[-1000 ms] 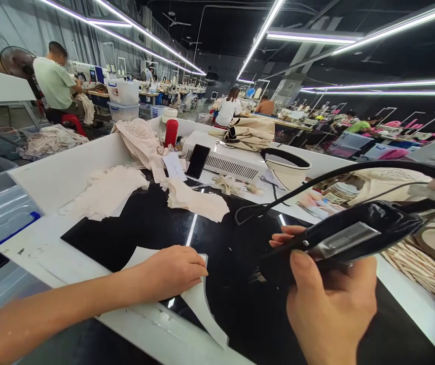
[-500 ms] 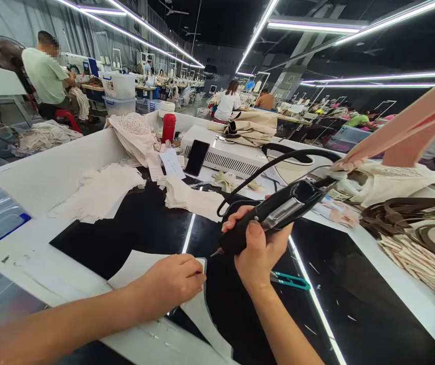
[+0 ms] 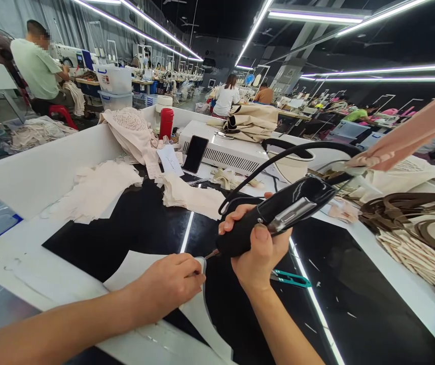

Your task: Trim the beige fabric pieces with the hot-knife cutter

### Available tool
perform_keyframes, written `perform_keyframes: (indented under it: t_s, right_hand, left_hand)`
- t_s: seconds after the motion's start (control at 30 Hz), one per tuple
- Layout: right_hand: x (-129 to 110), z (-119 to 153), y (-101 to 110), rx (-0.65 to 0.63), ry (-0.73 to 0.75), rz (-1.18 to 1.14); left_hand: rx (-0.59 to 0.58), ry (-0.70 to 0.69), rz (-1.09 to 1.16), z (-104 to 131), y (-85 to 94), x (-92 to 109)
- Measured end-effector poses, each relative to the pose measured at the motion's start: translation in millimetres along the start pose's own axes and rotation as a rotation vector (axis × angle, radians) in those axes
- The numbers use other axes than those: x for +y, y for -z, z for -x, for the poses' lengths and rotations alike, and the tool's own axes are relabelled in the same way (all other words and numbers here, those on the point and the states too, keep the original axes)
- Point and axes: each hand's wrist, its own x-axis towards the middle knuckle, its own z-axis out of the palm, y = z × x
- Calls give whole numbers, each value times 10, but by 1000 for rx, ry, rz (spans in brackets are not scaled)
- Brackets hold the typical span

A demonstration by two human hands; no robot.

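My right hand [image 3: 257,253] is wrapped around a black corded electric hand tool [image 3: 240,230] with a metal lever along its side; it looks like a hot knife. Its narrow metal tip points down to the left and meets, or nearly meets, the corner of a pale fabric piece [image 3: 198,317]. My left hand [image 3: 174,284] lies on that piece, fingers curled in and closed at its corner. What the fingertips do underneath is hidden. The curved piece spreads over the black table mat [image 3: 141,215]. Teal thread snips [image 3: 290,278] lie just behind my right wrist.
Stacked pale cut pieces [image 3: 96,190] and a phone [image 3: 195,153] lie toward the back, near a red bottle [image 3: 166,122] and a white vented box [image 3: 221,147]. A pink cloth strip [image 3: 403,132] holds the tool's cord end. Brown-edged bundles [image 3: 411,243] lie right. Co-workers sit beyond.
The tool's tip has moved slightly left, from a small gap to the piece's corner. My left hand has stayed on the piece. The view has shifted a little.
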Motion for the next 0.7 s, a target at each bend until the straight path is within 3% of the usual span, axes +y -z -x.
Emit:
perform_keyframes:
  t_s: [0.7]
  right_hand:
    - [91,99,18,-68,71,25]
  left_hand:
    - [-1,-10,-109,85,18,30]
